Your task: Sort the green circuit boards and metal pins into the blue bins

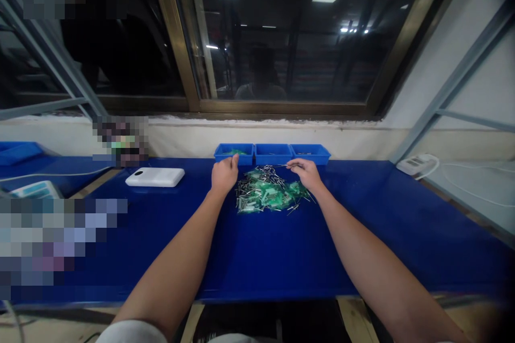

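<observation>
My left hand (224, 174) is at the front rim of the leftmost of three blue plastic bins (234, 153), and I cannot tell whether its fingers hold anything. Green pieces lie inside that bin. My right hand (306, 174) pinches a thin metal pin (282, 165) above the back of a loose heap of metal pins with green parts (261, 191). The heap lies between my hands. The right bin (309, 154) holds a few metal pins, and the middle bin (273, 154) shows little from this angle.
The bins stand against a white wall, along the back of a long blue-topped table (257, 257). A white flat box (155, 177) lies left of my hands, and a white power strip (417, 164) sits to the right. A dark window (281, 37) is above. Pixelated patches hide parts at left.
</observation>
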A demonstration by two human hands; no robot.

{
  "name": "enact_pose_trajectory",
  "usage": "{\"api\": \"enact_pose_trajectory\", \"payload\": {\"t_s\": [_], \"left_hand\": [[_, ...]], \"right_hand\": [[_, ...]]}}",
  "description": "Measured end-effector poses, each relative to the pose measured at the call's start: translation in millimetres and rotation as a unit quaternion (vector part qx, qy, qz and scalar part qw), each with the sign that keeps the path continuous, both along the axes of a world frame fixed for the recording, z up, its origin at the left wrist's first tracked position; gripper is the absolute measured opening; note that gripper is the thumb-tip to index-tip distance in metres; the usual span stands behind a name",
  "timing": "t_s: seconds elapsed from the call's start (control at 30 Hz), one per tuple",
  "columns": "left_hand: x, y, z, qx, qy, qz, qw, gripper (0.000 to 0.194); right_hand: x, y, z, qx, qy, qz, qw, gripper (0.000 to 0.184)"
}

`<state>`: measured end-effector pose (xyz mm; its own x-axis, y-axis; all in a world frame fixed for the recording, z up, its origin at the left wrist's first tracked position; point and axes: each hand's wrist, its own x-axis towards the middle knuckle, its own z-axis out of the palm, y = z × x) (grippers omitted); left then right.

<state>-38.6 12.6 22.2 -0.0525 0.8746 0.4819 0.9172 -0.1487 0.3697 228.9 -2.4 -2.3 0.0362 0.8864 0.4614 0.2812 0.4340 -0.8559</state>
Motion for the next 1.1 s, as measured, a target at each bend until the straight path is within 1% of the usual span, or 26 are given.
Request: {"api": "enact_pose_trajectory", "payload": {"t_s": [0.1, 0.23, 0.3, 0.33, 0.4, 0.47, 0.5, 0.57, 0.63, 0.7, 0.77, 0.83, 0.9, 0.97, 1.1], "left_hand": [[-6, 5, -4.0, -0.012, -0.024, -0.001, 1.000, 0.042], [-10, 10, -11.9, -0.016, -0.055, -0.018, 0.998, 0.026], [-11, 13, -16.1, -0.015, -0.067, -0.039, 0.997, 0.021], [-12, 14, -18.2, -0.014, -0.075, -0.054, 0.996, 0.018], [-13, 17, -22.2, -0.014, -0.090, -0.082, 0.992, 0.018], [-14, 20, -25.0, -0.018, -0.091, -0.099, 0.991, 0.022], [-14, 20, -25.7, -0.023, -0.084, -0.107, 0.990, 0.024], [-15, 21, -25.2, -0.036, -0.059, -0.118, 0.991, 0.027], [-16, 21, -22.8, -0.058, -0.029, -0.126, 0.990, 0.029], [-18, 20, -19.4, -0.091, -0.003, -0.140, 0.986, 0.030], [-21, 19, -16.3, -0.128, 0.016, -0.170, 0.977, 0.030], [-23, 18, -13.9, -0.160, 0.028, -0.201, 0.966, 0.029], [-24, 17, -12.4, -0.183, 0.036, -0.221, 0.957, 0.026], [-24, 16, -11.4, -0.199, 0.041, -0.236, 0.950, 0.022], [-23, 15, -10.5, -0.206, 0.035, -0.242, 0.948, 0.016]], "right_hand": [[13, 4, -1.2, 0.027, -0.075, -0.096, 0.992, 0.023], [25, 6, 3.2, 0.019, -0.146, -0.230, 0.962, 0.029], [27, 6, 4.8, 0.002, -0.173, -0.268, 0.948, 0.033], [28, 6, 4.6, -0.007, -0.184, -0.274, 0.944, 0.038], [31, 8, 2.4, -0.024, -0.199, -0.261, 0.944, 0.051], [32, 11, -1.7, -0.039, -0.205, -0.231, 0.950, 0.065], [33, 12, -3.7, -0.041, -0.206, -0.220, 0.953, 0.069], [33, 14, -6.8, -0.030, -0.205, -0.214, 0.955, 0.072], [29, 14, -7.7, 0.002, -0.203, -0.216, 0.955, 0.063], [24, 12, -7.4, 0.025, -0.204, -0.195, 0.959, 0.045], [16, 9, -7.1, 0.016, -0.217, -0.150, 0.965, 0.027], [9, 5, -7.9, -0.014, -0.233, -0.108, 0.966, 0.017], [4, 2, -9.7, -0.042, -0.242, -0.085, 0.966, 0.014], [1, 0, -11.6, -0.060, -0.243, -0.071, 0.966, 0.016], [-1, 0, -13.2, -0.067, -0.252, -0.076, 0.963, 0.017]]}}
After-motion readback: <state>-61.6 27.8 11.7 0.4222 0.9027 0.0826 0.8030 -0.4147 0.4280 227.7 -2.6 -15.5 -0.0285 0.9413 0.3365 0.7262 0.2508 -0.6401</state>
